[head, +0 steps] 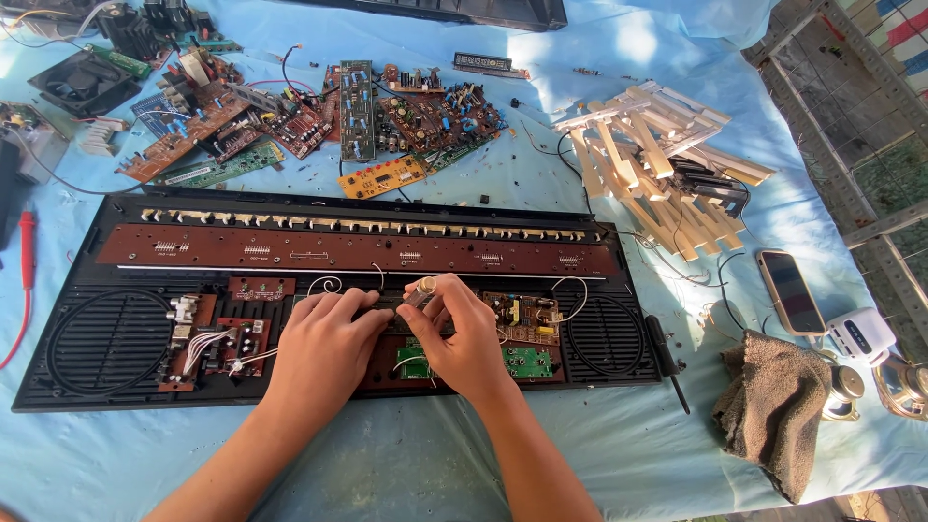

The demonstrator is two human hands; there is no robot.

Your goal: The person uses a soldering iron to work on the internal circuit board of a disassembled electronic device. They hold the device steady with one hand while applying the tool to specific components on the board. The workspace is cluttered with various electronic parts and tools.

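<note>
An opened black keyboard chassis [106, 382] lies across the blue-covered table, with a long brown circuit strip [348, 248] and small boards inside. My left hand [324, 343] rests on the middle of the chassis, fingers pressed on a dark part there. My right hand [462, 333] is beside it, pinching a small grey and brass-coloured component [421, 290] between thumb and fingers. A green board [530, 362] and a brown board [522, 317] sit just right of my hands. What lies under my palms is hidden.
Several loose circuit boards [319, 121] lie at the back. A pile of cream keyboard keys [648, 159] sits back right. A black screwdriver [665, 353], a phone [790, 290], a brown cloth [768, 411] and a white device [858, 335] lie to the right. A red probe [26, 251] lies left.
</note>
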